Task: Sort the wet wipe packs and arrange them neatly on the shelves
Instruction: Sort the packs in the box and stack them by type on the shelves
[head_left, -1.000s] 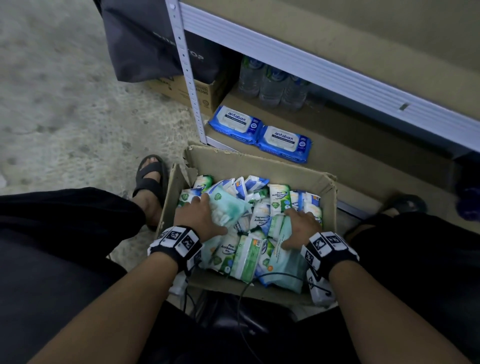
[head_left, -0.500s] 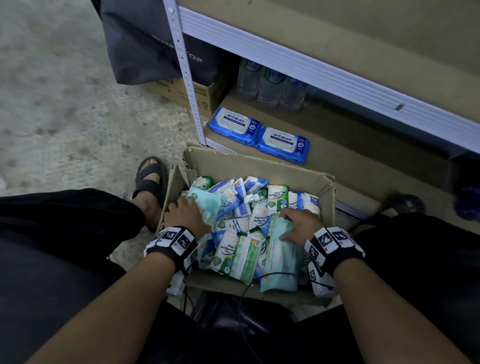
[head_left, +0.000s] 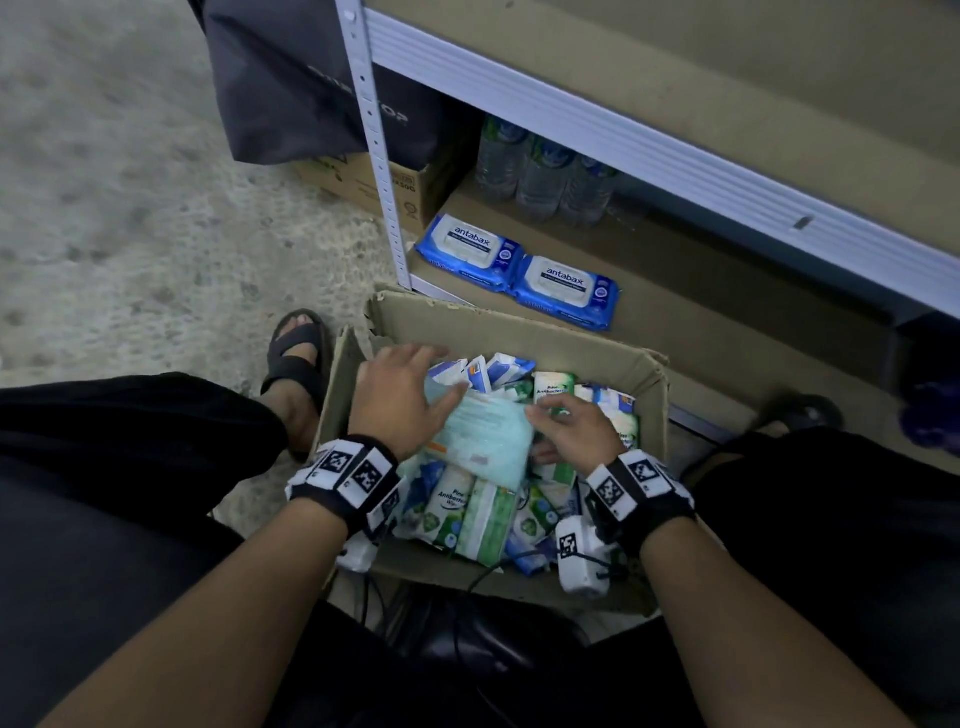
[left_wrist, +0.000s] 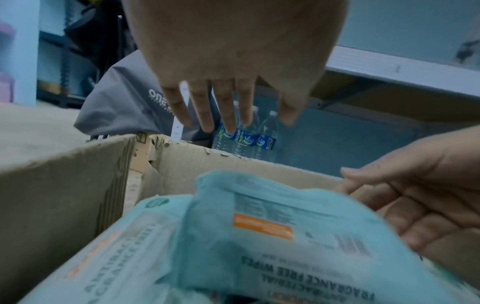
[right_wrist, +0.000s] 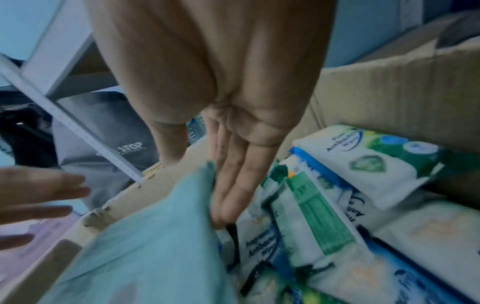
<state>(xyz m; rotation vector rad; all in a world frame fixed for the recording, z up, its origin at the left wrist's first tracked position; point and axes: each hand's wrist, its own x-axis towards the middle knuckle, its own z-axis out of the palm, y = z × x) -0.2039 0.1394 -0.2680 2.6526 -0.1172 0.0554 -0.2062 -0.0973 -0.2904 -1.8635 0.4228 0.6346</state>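
An open cardboard box (head_left: 519, 332) between my knees is full of wet wipe packs, mostly white-and-green ones (head_left: 467, 509). On top of them a teal pack (head_left: 483, 436) is raised at a tilt. My right hand (head_left: 566, 431) pinches its right edge, thumb on one side and straight fingers (right_wrist: 228, 185) on the other. My left hand (head_left: 400, 400) hovers over the pack's left end with fingers (left_wrist: 228, 107) spread and nothing in them. A second teal pack (left_wrist: 124, 246) lies beneath. Two blue packs (head_left: 467, 249) (head_left: 563, 286) lie side by side on the lower shelf (head_left: 727, 322).
Water bottles (head_left: 540, 171) stand at the back of the lower shelf. The white shelf upright (head_left: 379, 156) rises just behind the box's far left corner, with a dark bag (head_left: 301, 83) and a carton (head_left: 358, 176) beyond. My sandalled foot (head_left: 298, 358) is left of the box.
My left hand let go of its teal pack and rose toward the box's far left corner, fingers spread. My right hand brought its teal pack up and to the left.
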